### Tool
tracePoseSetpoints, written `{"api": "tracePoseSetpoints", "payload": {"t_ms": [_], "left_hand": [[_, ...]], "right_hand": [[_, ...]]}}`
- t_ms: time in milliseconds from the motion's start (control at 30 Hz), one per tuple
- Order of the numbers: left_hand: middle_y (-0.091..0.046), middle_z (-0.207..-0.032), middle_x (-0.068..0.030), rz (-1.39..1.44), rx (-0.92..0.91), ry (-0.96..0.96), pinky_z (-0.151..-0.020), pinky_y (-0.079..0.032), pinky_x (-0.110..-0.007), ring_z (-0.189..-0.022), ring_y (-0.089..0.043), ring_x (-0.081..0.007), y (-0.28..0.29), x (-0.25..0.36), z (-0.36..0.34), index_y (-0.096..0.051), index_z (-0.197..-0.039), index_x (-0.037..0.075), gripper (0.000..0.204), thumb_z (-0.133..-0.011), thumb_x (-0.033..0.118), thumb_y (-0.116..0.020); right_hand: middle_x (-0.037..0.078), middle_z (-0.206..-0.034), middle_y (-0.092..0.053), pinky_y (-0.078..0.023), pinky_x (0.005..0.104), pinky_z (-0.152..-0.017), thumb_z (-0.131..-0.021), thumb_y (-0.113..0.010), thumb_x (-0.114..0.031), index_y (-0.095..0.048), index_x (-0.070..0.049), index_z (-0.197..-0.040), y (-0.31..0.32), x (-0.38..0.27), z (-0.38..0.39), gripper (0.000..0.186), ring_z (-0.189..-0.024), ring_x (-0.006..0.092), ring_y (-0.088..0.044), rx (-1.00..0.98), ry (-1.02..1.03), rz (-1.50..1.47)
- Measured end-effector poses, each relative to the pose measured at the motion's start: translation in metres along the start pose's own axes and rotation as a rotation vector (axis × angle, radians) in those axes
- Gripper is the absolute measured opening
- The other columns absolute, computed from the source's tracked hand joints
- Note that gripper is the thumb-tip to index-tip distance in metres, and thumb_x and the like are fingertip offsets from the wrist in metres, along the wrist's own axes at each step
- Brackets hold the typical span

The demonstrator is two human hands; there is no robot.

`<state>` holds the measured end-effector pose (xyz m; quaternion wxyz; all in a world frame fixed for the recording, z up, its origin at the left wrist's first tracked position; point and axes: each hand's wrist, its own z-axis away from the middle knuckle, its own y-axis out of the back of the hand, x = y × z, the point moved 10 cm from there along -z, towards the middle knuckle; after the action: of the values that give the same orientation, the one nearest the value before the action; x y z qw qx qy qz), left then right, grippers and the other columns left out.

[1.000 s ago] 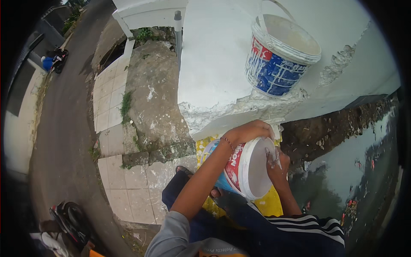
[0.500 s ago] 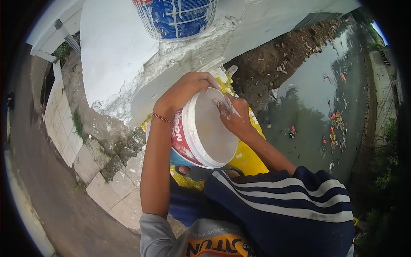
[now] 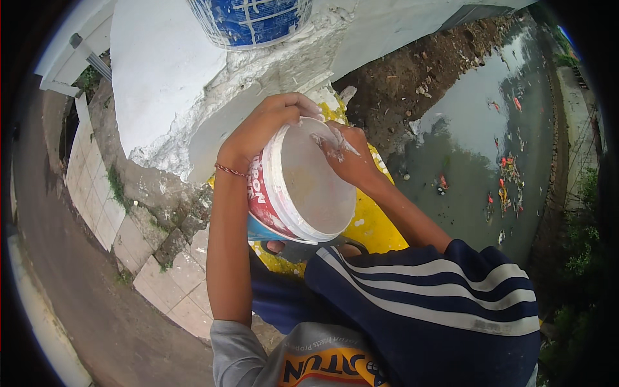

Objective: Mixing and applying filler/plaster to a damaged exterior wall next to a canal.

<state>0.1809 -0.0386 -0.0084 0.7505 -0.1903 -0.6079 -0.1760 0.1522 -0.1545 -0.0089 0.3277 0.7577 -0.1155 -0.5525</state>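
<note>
My left hand [image 3: 267, 126] grips the rim of a white plastic bucket [image 3: 303, 187] with a red and blue label, holding it tilted so its mouth faces me. Inside it is smeared with pale paint. My right hand [image 3: 345, 155] reaches over the far rim and holds a small tool coated in white; I cannot tell what kind. A second bucket [image 3: 248, 22], blue and white, stands on top of the white wall [image 3: 167, 71] just above the hands.
Below the bucket lies something yellow [image 3: 374, 226] spattered with paint. A murky pond [image 3: 483, 148] with orange fish and a muddy bank is at the right. Paving tiles [image 3: 161, 284] and a road [image 3: 71, 309] lie at the left.
The view has shifted down and left, so the blue bucket on the wall sits higher in frame. The tilted bucket stays in my left hand; my right hand stays at its rim.
</note>
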Motion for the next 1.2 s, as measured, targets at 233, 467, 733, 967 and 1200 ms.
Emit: {"api": "tracePoseSetpoints", "payload": {"t_ms": [233, 467, 733, 967, 1200], "left_hand": [[-0.066, -0.103, -0.0137, 0.027, 0.029, 0.008, -0.093, -0.047, -0.028, -0.101, -0.061, -0.019, 0.005, 0.002, 0.003, -0.063, -0.107, -0.005, 0.044, -0.071, 0.01, -0.044], [-0.066, -0.101, -0.0138, -0.068, 0.024, -0.021, -0.092, -0.047, -0.028, -0.098, -0.06, -0.0191, 0.001, 0.004, -0.004, -0.064, -0.104, -0.006, 0.044, -0.07, 0.012, -0.045], [-0.067, -0.092, -0.0094, -0.059, 0.039, -0.049, -0.084, -0.047, -0.027, -0.086, -0.06, -0.0161, -0.001, 0.004, -0.008, -0.066, -0.095, -0.004, 0.032, -0.075, 0.012, -0.047], [-0.067, -0.09, -0.0101, -0.108, 0.055, -0.076, -0.085, -0.046, -0.027, -0.087, -0.06, -0.0174, 0.0, 0.008, -0.008, -0.066, -0.095, -0.005, 0.032, -0.075, 0.012, -0.047], [-0.067, -0.09, -0.0099, -0.082, 0.056, -0.07, -0.084, -0.047, -0.027, -0.087, -0.06, -0.0165, -0.001, 0.009, -0.007, -0.066, -0.095, -0.005, 0.031, -0.075, 0.011, -0.047]], "right_hand": [[0.027, -0.073, -0.061, -0.049, 0.0487, -0.064, -0.081, -0.063, -0.003, -0.06, 0.003, -0.086, -0.001, 0.001, 0.003, 0.009, -0.073, 0.0457, -0.062, 0.047, -0.047, 0.038], [0.028, -0.066, -0.059, -0.049, 0.0493, -0.058, -0.081, -0.065, -0.006, -0.059, 0.005, -0.081, -0.006, 0.01, 0.003, 0.013, -0.065, 0.0458, -0.062, 0.055, 0.003, 0.122], [0.027, -0.065, -0.06, -0.05, 0.0486, -0.058, -0.081, -0.067, -0.01, -0.06, 0.004, -0.08, -0.005, 0.013, 0.003, 0.016, -0.064, 0.0448, -0.063, 0.071, 0.012, 0.15], [0.027, -0.066, -0.061, -0.05, 0.0495, -0.059, -0.08, -0.069, -0.013, -0.061, 0.005, -0.08, -0.005, 0.012, 0.0, 0.02, -0.064, 0.0452, -0.063, 0.05, 0.002, 0.186], [0.027, -0.066, -0.061, -0.051, 0.0498, -0.06, -0.08, -0.07, -0.016, -0.06, 0.004, -0.08, -0.008, 0.017, -0.002, 0.022, -0.065, 0.0455, -0.063, 0.042, -0.022, 0.178]]}}
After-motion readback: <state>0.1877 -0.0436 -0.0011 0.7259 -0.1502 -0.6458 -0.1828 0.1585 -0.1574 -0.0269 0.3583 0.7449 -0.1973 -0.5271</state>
